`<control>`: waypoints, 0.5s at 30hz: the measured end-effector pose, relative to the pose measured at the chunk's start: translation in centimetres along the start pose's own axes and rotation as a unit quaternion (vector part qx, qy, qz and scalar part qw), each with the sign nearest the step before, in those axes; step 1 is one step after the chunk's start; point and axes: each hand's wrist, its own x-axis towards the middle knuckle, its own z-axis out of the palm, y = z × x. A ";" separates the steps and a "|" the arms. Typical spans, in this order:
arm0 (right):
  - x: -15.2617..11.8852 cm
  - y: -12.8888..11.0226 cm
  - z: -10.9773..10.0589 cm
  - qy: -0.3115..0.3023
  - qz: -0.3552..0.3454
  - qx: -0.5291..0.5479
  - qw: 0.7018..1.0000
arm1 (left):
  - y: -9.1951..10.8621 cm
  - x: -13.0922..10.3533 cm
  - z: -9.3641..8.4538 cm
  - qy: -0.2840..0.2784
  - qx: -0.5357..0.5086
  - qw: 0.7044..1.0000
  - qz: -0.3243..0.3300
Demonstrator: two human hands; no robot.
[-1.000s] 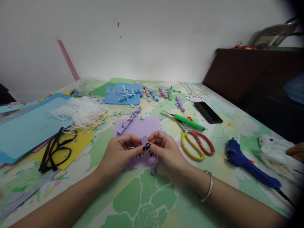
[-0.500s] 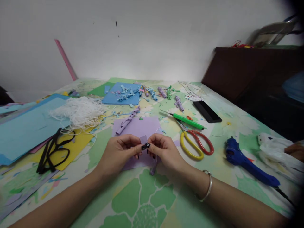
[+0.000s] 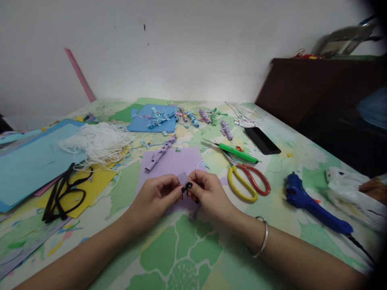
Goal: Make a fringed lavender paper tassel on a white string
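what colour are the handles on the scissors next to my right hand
One yellow, one red, on the metal-bladed scissors beside the right hand; clearest in the head view.

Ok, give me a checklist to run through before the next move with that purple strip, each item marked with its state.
1. Purple strip pinched by both hands: left hand and right hand meet on it: ok.
2. Strip end rolled tight: hidden by fingertips: cannot tell.
3. Purple sheet lies flat under the hands: ok.
4. Scissors lie beside the right hand, clear of it: ok.
5. Glue gun hot: cannot tell.
6. Work area free of scraps: paper bits are scattered behind: not ok.
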 end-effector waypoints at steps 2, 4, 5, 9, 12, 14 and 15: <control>0.1 -0.4 -0.3 -0.010 0.002 0.021 1.000 | 0.2 0.1 -0.2 0.005 -0.017 1.000 -0.009; 0.2 -0.8 -0.6 -0.017 0.001 0.040 0.999 | 0.3 0.2 -0.4 0.008 -0.033 0.999 -0.020; 0.3 -1.0 -0.8 -0.018 0.000 0.048 0.999 | 0.3 0.2 -0.4 0.012 -0.040 0.999 -0.027; 0.5 -1.2 -1.0 -0.024 -0.005 0.050 0.998 | 0.2 0.3 -0.7 0.022 -0.061 0.997 -0.044; 0.5 -1.2 -0.8 -0.033 -0.008 0.027 0.999 | -0.1 0.3 -0.6 0.005 -0.069 0.997 -0.033; 0.3 -1.3 -0.6 -0.031 -0.011 0.001 0.999 | -0.2 0.3 -0.6 -0.002 -0.066 0.998 -0.024; 0.3 -1.3 -0.6 -0.027 -0.012 -0.013 0.999 | -0.2 0.3 -0.5 -0.003 -0.064 0.998 -0.020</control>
